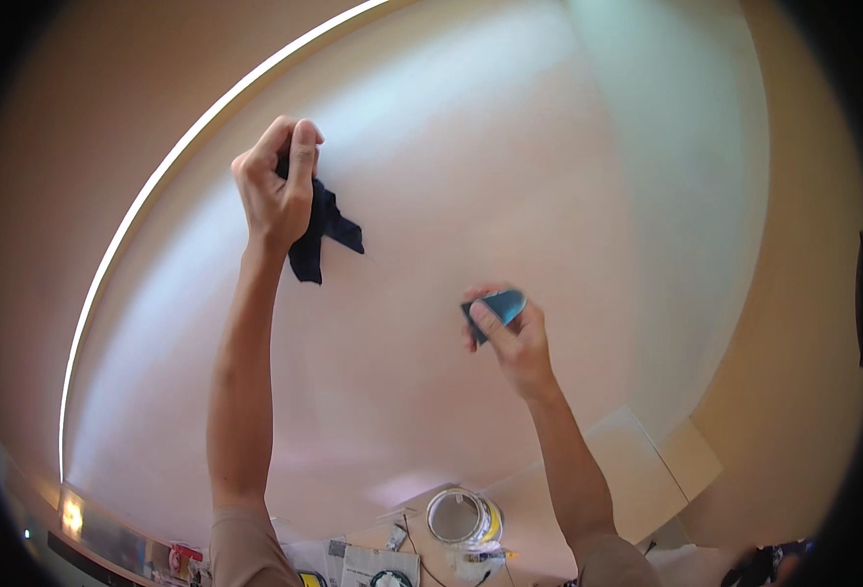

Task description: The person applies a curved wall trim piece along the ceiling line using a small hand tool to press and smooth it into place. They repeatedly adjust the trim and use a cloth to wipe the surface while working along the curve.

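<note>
On my feed, left hand [280,186] clutched dark cloth [326,227]; right hand [521,342] pinched small blue-and-dark piece [506,306].

Plain taupe sleeves [245,548] above bare forearms [241,411] and bare hands [277,191]

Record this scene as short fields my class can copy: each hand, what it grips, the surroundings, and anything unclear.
Left hand: closed on a dark cloth, ends hanging free
Right hand: gripping a blue tool, lower than the left in view
Behind hands: broad pale surface
Left side: curved-looking light strip
Lower edge: round container
Unclear: the tool's exact kind
</note>
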Demonstrator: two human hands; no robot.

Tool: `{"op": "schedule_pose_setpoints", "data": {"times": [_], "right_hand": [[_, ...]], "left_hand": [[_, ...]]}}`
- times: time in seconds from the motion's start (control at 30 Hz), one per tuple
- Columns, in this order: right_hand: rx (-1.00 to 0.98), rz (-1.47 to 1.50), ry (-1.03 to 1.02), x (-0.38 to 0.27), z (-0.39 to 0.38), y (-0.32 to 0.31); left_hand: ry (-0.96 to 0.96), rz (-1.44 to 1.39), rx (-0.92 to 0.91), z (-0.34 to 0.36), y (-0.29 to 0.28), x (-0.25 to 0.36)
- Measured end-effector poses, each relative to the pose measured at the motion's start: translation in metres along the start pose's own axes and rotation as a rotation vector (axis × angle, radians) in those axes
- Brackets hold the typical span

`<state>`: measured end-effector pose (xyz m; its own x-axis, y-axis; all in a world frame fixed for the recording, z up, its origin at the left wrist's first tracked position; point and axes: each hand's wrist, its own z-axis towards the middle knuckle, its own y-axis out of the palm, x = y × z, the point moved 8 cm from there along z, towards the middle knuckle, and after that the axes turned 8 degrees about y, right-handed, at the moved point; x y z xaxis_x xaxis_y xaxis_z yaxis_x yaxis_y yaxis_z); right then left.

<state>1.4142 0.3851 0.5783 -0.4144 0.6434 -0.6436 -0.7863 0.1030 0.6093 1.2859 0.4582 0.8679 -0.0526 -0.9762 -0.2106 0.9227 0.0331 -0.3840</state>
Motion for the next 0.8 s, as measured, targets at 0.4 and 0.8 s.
{"op": "schedule_pose_setpoints", "data": {"times": [0.4,0.8], "right_hand": [[0.205,-0.294,0.147,-0.033,-0.166,-0.012],[0.009,-0.478,0.496,0.030,-0.225,0.079]], "left_hand": [[-1.027,-1.060,-0.405,-0.223,-0.010,0.131],[-1.066,-1.297,-0.210,-0.307,-0.059,0.205]]}}
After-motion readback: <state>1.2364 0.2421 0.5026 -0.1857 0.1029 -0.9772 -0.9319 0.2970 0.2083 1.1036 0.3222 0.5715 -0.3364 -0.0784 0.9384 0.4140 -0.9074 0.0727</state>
